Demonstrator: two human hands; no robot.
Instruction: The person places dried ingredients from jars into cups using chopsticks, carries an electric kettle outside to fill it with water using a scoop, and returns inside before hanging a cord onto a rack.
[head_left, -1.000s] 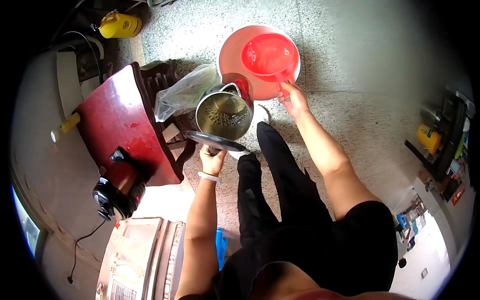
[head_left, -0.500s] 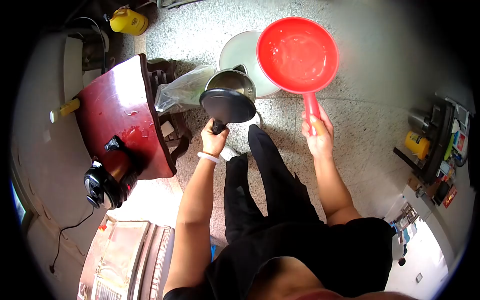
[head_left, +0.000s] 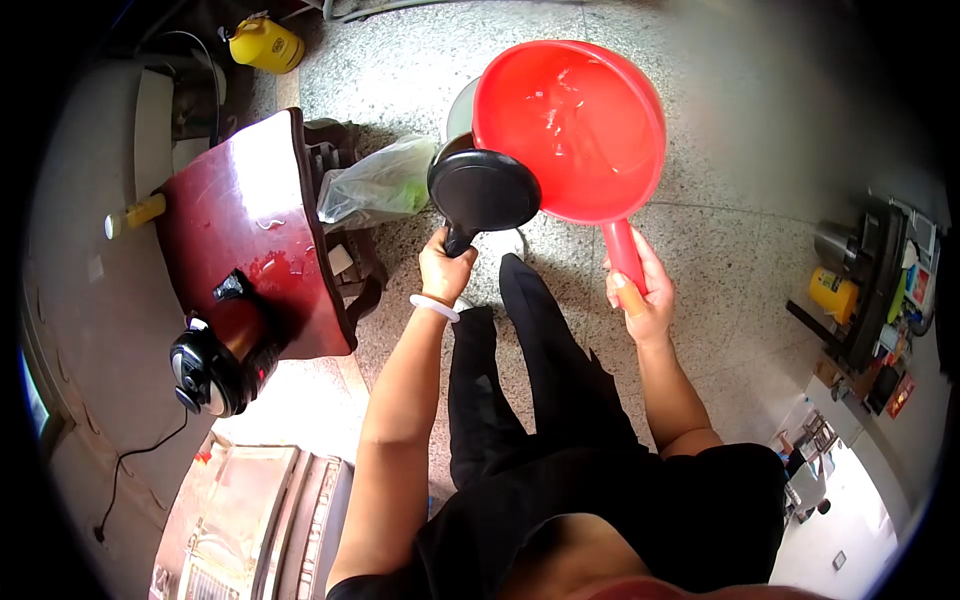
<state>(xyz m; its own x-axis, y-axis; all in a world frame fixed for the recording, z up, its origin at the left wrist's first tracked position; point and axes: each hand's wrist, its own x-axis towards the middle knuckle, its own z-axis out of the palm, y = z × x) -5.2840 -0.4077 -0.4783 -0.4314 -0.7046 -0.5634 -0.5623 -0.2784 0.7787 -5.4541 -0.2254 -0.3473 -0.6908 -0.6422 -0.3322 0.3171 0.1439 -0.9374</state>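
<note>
My left hand (head_left: 446, 272) is closed around the black handle of a metal kettle (head_left: 456, 146). Its round black lid (head_left: 485, 190) stands up toward me and covers most of the opening. My right hand (head_left: 643, 285) grips the handle of a large red plastic water dipper (head_left: 575, 130) with clear water inside. The dipper's left edge overlaps the kettle and lid in view; whether they touch I cannot tell. Partly hidden behind both, a pale round basin (head_left: 461, 107) is on the floor.
Left is a dark red wooden table (head_left: 235, 190) with water drops and a black appliance (head_left: 210, 370). A clear plastic bag (head_left: 375, 185) with something green is beside it. A yellow jug (head_left: 266, 45) stands farther back. Shelving (head_left: 868, 290) lines the right side; a person (head_left: 808, 490) shows at lower right.
The red dipper has moved left and nearer to me, tilting toward the kettle. The kettle has shifted slightly right, and its opening is now mostly hidden.
</note>
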